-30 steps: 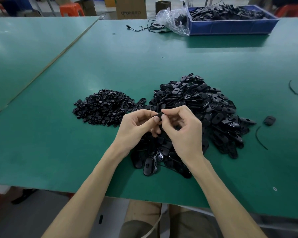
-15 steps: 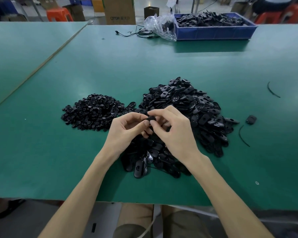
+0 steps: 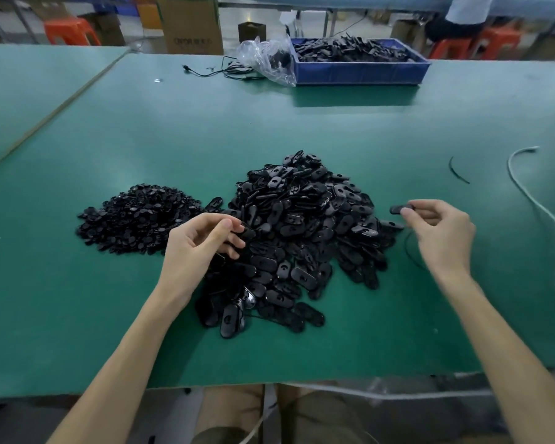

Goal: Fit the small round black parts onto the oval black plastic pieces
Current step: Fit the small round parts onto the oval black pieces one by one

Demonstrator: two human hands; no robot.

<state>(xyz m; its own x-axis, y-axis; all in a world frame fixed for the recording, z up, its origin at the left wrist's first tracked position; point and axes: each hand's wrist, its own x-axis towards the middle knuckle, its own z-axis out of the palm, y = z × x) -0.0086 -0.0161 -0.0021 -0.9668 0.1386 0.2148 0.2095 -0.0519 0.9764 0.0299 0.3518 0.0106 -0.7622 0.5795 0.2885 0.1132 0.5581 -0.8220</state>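
A heap of oval black plastic pieces (image 3: 302, 225) lies mid-table, with a flatter heap of small round black parts (image 3: 135, 216) to its left. My right hand (image 3: 442, 232) is off the heap's right side and pinches one oval black piece (image 3: 399, 209) between thumb and fingertips, just above the table. My left hand (image 3: 202, 241) hovers at the oval heap's left edge with its fingers loosely curled. Its fingertips are right at the pieces there, and no piece is plainly held.
A blue bin (image 3: 359, 72) full of black parts stands at the back, with a clear plastic bag (image 3: 266, 59) and a black cable (image 3: 225, 72) beside it. A white cord (image 3: 539, 213) and a black strip (image 3: 458, 171) lie at the right. The table's front edge (image 3: 269, 384) is near me.
My hands were together over the heap, both working one piece. They have parted: the right hand swung out to the right with the oval piece, and the left stayed at the heap's left edge.
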